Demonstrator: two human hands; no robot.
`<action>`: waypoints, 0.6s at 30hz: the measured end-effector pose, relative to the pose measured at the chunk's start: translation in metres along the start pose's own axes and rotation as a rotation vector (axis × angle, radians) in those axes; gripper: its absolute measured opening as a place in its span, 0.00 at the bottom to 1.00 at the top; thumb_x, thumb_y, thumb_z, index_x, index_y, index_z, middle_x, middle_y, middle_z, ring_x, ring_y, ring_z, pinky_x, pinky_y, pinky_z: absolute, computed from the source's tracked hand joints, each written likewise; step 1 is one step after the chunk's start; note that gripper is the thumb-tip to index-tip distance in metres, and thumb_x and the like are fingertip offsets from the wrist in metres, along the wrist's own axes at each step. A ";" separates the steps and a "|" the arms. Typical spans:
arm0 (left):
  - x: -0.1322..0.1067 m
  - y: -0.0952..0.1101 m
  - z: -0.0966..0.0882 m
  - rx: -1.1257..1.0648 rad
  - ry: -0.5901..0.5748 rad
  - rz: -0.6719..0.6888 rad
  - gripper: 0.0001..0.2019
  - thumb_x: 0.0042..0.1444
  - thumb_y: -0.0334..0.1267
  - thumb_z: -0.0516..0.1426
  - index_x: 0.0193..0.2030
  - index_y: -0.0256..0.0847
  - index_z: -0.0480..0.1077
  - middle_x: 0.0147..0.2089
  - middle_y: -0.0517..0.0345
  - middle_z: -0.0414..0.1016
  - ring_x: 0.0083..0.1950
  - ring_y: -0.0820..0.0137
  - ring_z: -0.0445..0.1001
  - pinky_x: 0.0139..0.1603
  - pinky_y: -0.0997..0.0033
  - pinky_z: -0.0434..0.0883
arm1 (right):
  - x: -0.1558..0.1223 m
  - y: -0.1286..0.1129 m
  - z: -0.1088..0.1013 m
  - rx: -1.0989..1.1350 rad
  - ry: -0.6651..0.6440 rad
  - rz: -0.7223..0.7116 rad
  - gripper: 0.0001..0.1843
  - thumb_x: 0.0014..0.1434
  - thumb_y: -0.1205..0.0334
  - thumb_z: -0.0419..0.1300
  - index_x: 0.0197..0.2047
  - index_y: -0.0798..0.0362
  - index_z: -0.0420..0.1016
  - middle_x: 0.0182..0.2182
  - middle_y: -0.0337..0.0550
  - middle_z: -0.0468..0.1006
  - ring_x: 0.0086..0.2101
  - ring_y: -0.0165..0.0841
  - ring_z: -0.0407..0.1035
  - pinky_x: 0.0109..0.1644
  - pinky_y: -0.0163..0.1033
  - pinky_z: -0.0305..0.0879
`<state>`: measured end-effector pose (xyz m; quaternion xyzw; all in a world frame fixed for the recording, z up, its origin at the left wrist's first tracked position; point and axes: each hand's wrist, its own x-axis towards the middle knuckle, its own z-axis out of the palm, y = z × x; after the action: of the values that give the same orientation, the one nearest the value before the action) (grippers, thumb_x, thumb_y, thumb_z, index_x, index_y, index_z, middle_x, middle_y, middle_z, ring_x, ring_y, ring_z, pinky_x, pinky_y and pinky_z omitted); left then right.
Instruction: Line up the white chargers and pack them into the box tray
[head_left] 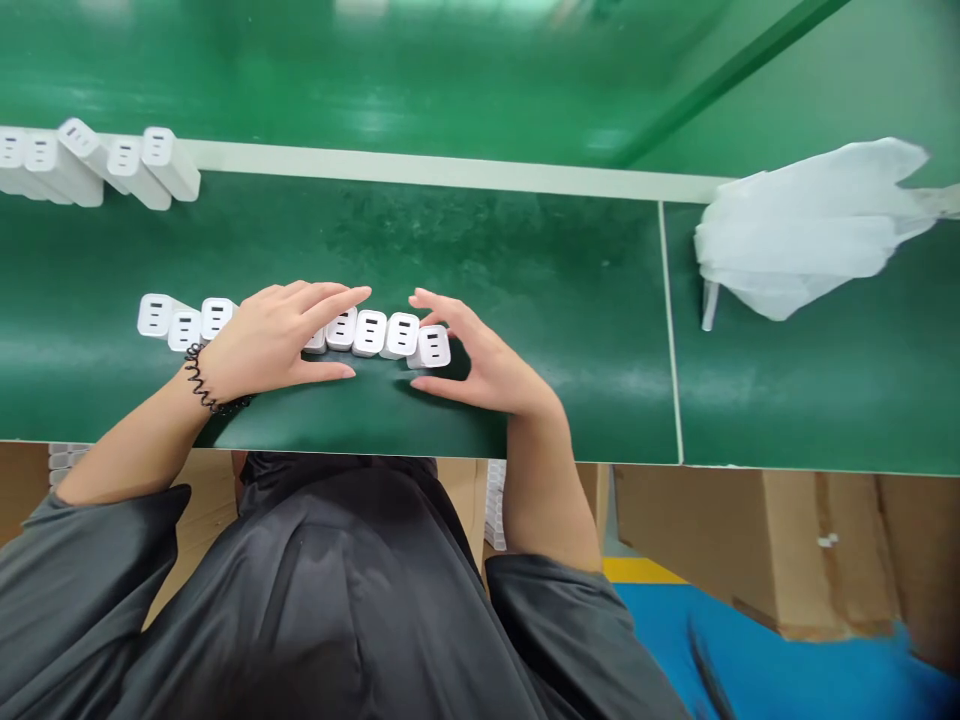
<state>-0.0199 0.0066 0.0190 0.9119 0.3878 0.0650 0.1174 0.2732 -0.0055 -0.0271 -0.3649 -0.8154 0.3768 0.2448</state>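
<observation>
A row of several white chargers [371,333] lies along the near part of the green belt [525,290], their port faces towards me. My left hand [274,335], with a black coil band on the wrist, rests flat over the middle of the row, fingers stretched out to the right. My right hand [476,360] cups the right end of the row, thumb and fingers curved round the last charger [433,347] and touching it. More chargers of the same row [180,318] show to the left of my left hand.
A second cluster of white chargers [97,160] lies at the far left by the pale belt rail [450,172]. A crumpled clear plastic bag [810,225] sits at the right. Cardboard boxes [750,530] and a blue surface [787,660] are below the table edge.
</observation>
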 end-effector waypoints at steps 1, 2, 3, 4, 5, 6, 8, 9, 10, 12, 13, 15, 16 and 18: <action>-0.001 -0.002 -0.002 -0.008 -0.014 0.010 0.38 0.61 0.56 0.60 0.72 0.41 0.56 0.67 0.45 0.67 0.60 0.54 0.72 0.56 0.57 0.71 | -0.001 0.001 -0.003 0.031 -0.013 0.036 0.43 0.60 0.50 0.65 0.74 0.41 0.51 0.64 0.48 0.67 0.57 0.45 0.68 0.58 0.53 0.71; -0.002 -0.004 -0.003 -0.013 -0.025 0.016 0.39 0.60 0.55 0.61 0.72 0.41 0.55 0.67 0.45 0.66 0.60 0.54 0.72 0.56 0.57 0.71 | -0.002 0.002 -0.005 0.048 -0.016 0.073 0.40 0.61 0.51 0.65 0.72 0.41 0.55 0.62 0.47 0.70 0.56 0.44 0.69 0.57 0.52 0.72; -0.003 -0.005 -0.003 -0.016 -0.033 0.020 0.39 0.60 0.55 0.61 0.72 0.40 0.55 0.68 0.44 0.66 0.60 0.54 0.72 0.56 0.58 0.72 | -0.003 0.002 -0.007 0.058 -0.012 0.108 0.37 0.61 0.52 0.64 0.70 0.41 0.59 0.61 0.45 0.72 0.55 0.44 0.70 0.57 0.51 0.72; -0.004 -0.007 -0.003 -0.018 -0.039 0.020 0.39 0.60 0.54 0.62 0.72 0.40 0.54 0.68 0.44 0.65 0.61 0.54 0.72 0.55 0.58 0.72 | -0.003 0.003 -0.008 0.062 -0.004 0.137 0.34 0.61 0.52 0.65 0.68 0.41 0.63 0.60 0.44 0.73 0.55 0.43 0.71 0.56 0.50 0.73; -0.005 -0.008 -0.003 -0.020 -0.047 0.017 0.39 0.60 0.53 0.62 0.72 0.40 0.54 0.68 0.44 0.65 0.61 0.54 0.72 0.55 0.58 0.72 | -0.003 0.003 -0.010 0.065 -0.001 0.159 0.32 0.60 0.51 0.66 0.66 0.42 0.66 0.60 0.44 0.74 0.54 0.43 0.71 0.55 0.50 0.73; -0.005 -0.009 -0.002 -0.024 -0.053 0.016 0.39 0.60 0.53 0.62 0.72 0.40 0.54 0.68 0.44 0.65 0.61 0.54 0.71 0.55 0.59 0.72 | -0.003 0.002 -0.012 0.070 -0.006 0.171 0.31 0.59 0.50 0.66 0.64 0.42 0.69 0.60 0.44 0.74 0.54 0.44 0.72 0.55 0.50 0.73; -0.006 -0.010 -0.001 -0.039 -0.071 0.014 0.39 0.60 0.52 0.62 0.72 0.41 0.53 0.68 0.44 0.65 0.63 0.55 0.70 0.56 0.60 0.72 | 0.000 0.000 -0.021 0.085 -0.026 0.179 0.29 0.58 0.48 0.67 0.61 0.42 0.71 0.58 0.43 0.76 0.54 0.44 0.73 0.55 0.51 0.74; -0.006 -0.010 -0.001 -0.049 -0.079 0.016 0.39 0.60 0.52 0.61 0.73 0.41 0.52 0.68 0.44 0.64 0.63 0.55 0.70 0.57 0.60 0.72 | 0.004 -0.002 -0.028 0.087 -0.023 0.183 0.29 0.57 0.47 0.68 0.60 0.42 0.72 0.56 0.42 0.77 0.53 0.44 0.73 0.55 0.51 0.73; -0.006 -0.010 -0.001 -0.059 -0.084 0.017 0.38 0.61 0.51 0.61 0.73 0.41 0.52 0.69 0.44 0.64 0.64 0.55 0.70 0.58 0.60 0.72 | 0.009 -0.004 -0.035 0.081 0.001 0.184 0.29 0.57 0.46 0.68 0.60 0.42 0.72 0.55 0.42 0.78 0.53 0.45 0.74 0.55 0.52 0.73; -0.007 -0.011 -0.001 -0.077 -0.086 0.018 0.38 0.62 0.51 0.60 0.73 0.41 0.51 0.69 0.44 0.64 0.64 0.56 0.69 0.59 0.60 0.71 | 0.028 -0.005 -0.048 0.043 0.112 0.183 0.29 0.56 0.44 0.68 0.59 0.40 0.71 0.54 0.42 0.79 0.53 0.45 0.73 0.55 0.52 0.73; -0.008 -0.011 -0.002 -0.086 -0.082 0.019 0.38 0.62 0.51 0.60 0.73 0.41 0.50 0.69 0.43 0.63 0.65 0.56 0.69 0.60 0.59 0.71 | 0.041 -0.003 -0.052 0.012 0.176 0.179 0.29 0.56 0.43 0.68 0.59 0.39 0.70 0.54 0.42 0.78 0.53 0.45 0.73 0.54 0.52 0.74; -0.009 -0.012 -0.002 -0.109 -0.070 0.024 0.39 0.62 0.50 0.61 0.74 0.41 0.49 0.69 0.43 0.63 0.65 0.56 0.68 0.61 0.58 0.70 | 0.073 0.006 -0.051 -0.053 0.249 0.164 0.28 0.58 0.42 0.66 0.59 0.37 0.68 0.55 0.42 0.78 0.54 0.45 0.72 0.53 0.51 0.73; -0.009 -0.013 -0.001 -0.122 -0.065 0.025 0.39 0.62 0.50 0.61 0.74 0.41 0.49 0.69 0.43 0.63 0.65 0.55 0.68 0.62 0.58 0.70 | 0.091 0.014 -0.046 -0.074 0.248 0.152 0.29 0.58 0.41 0.65 0.60 0.37 0.67 0.55 0.42 0.78 0.54 0.45 0.72 0.53 0.51 0.73; -0.010 -0.015 0.000 -0.151 -0.056 0.023 0.40 0.61 0.48 0.61 0.74 0.41 0.48 0.69 0.44 0.63 0.66 0.55 0.67 0.62 0.57 0.70 | 0.122 0.032 -0.030 -0.094 0.217 0.116 0.31 0.59 0.40 0.64 0.61 0.40 0.65 0.54 0.43 0.78 0.53 0.45 0.72 0.52 0.54 0.73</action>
<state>-0.0372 0.0100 0.0146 0.9063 0.3679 0.0699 0.1957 0.2317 0.1172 -0.0190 -0.4610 -0.7785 0.3099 0.2920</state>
